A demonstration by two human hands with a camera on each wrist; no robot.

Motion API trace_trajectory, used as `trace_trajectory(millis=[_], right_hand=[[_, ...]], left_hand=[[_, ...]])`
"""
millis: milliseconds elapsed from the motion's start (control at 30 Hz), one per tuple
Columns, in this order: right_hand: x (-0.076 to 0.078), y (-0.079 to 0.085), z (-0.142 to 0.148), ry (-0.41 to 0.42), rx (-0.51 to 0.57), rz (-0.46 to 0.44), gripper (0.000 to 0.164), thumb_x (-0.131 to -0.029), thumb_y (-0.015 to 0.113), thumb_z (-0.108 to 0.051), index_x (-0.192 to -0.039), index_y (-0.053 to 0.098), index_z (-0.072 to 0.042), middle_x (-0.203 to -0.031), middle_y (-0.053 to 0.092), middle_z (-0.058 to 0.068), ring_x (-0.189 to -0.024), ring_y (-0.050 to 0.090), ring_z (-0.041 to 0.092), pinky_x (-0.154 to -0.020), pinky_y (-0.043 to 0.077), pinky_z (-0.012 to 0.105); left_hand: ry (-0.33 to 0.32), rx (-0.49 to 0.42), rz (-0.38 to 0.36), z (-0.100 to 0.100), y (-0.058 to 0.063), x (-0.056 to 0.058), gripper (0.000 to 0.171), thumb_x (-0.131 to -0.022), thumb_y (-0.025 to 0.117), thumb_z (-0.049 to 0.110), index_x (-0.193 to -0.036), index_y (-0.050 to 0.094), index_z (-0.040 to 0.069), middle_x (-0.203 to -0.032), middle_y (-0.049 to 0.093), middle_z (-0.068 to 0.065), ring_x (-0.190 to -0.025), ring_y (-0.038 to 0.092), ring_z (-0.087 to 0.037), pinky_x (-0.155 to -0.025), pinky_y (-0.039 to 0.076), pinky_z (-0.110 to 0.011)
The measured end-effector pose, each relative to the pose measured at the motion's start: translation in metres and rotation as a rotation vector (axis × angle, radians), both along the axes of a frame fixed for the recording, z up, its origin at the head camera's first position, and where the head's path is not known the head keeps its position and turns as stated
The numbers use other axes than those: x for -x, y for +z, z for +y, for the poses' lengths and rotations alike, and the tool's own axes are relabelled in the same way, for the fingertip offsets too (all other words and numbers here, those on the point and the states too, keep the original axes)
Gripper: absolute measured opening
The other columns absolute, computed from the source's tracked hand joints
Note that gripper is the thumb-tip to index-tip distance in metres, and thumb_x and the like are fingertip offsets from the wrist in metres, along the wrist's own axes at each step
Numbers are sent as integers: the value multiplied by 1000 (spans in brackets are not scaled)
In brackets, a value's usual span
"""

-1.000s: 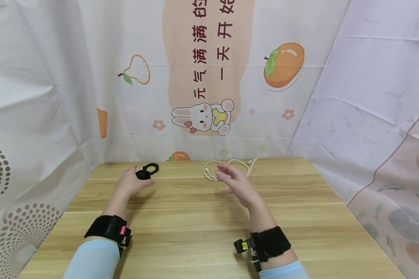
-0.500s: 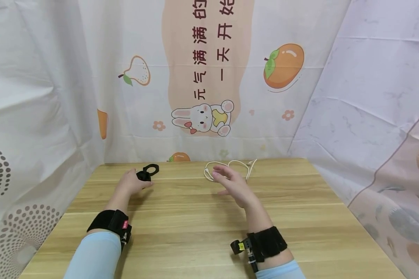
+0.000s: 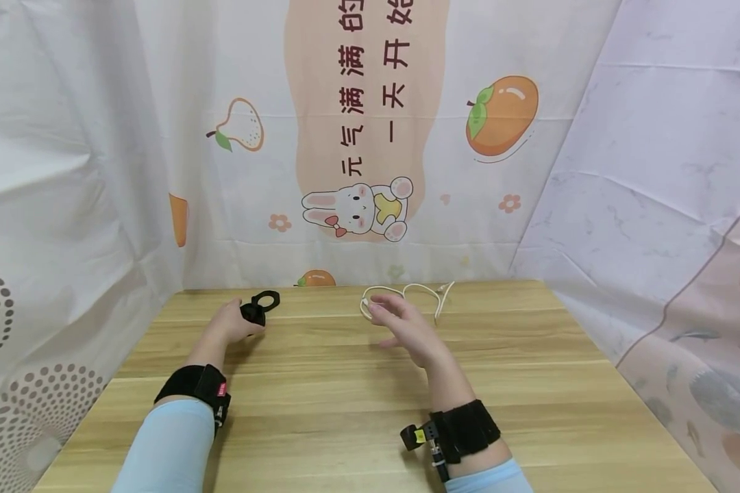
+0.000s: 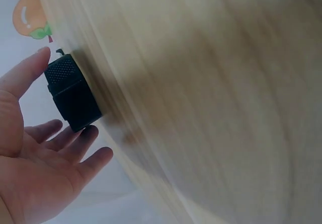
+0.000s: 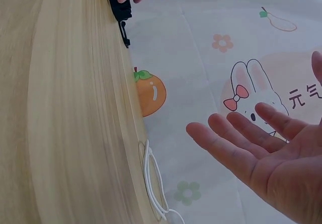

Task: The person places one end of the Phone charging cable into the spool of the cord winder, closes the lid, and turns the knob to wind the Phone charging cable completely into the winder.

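A black blocky object [image 3: 253, 313] with a flat ring-shaped part [image 3: 266, 300] lies at the far left of the wooden table. My left hand [image 3: 233, 324] reaches around its near side. In the left wrist view the textured black block [image 4: 73, 92] sits between thumb and fingers, which look only loosely bent. The thumb tip is close to one corner and a fingertip is at the lower edge; firm contact is not plain. My right hand [image 3: 407, 332] hovers over the table, fingers spread and holding nothing, in front of a white cable [image 3: 440, 301].
The wooden table [image 3: 321, 404] meets a printed white curtain [image 3: 247, 205] at its back edge. More curtains hang at both sides. The white cable lies in loose loops near the back edge, also seen in the right wrist view.
My left thumb has drawn in nearer to the black object. The right hand has drifted slightly left. The black object and the cable have stayed in place.
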State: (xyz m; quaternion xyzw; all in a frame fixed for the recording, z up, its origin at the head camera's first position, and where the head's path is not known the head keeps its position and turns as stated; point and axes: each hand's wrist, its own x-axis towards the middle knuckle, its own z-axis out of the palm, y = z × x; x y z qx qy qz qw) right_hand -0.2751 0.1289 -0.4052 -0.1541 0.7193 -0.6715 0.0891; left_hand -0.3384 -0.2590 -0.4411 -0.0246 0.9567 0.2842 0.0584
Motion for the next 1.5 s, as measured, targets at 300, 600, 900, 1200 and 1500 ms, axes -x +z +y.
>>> trace_trajectory(millis=[300,600,900,1200,1500], right_hand=[[-1,2,0,-17,-15,-8,55,-100,64,-42,-143,53,-8,-142,54,19,-127,53,40,-87,53,64],[-2,4,1,-29,-26,-11,56,-100,64,-43,-143,54,-9,-142,55,17,-126,55,36,-85,54,63],[-2,3,1,-17,-31,-16,56,-100,64,-43,-143,54,-9,-143,54,18,-128,53,40,-87,53,64],[-1,-1,2,-4,-33,-18,56,-100,64,-43,-143,53,-9,-144,53,19,-132,48,45,-88,52,65],[-1,1,2,-11,-32,-21,57,-100,64,-43,-145,52,-10,-143,54,15,-133,47,45,-89,52,64]], left_hand=[[6,11,26,-2,-1,-2,87,-85,81,26,-143,36,-21,-139,43,-44,-128,43,-56,-107,37,-62],[12,35,19,-10,-6,0,83,-87,79,31,-141,41,-18,-137,47,-42,-126,46,-56,-105,39,-63],[8,14,18,-13,-6,1,80,-87,79,33,-139,45,-16,-134,50,-40,-123,48,-55,-103,40,-63],[24,22,-1,-14,-8,2,86,-86,80,40,-141,43,-14,-136,48,-40,-122,49,-53,-102,41,-63],[17,31,6,-8,1,0,85,-86,80,41,-141,44,-13,-136,50,-38,-122,49,-53,-102,41,-63]])
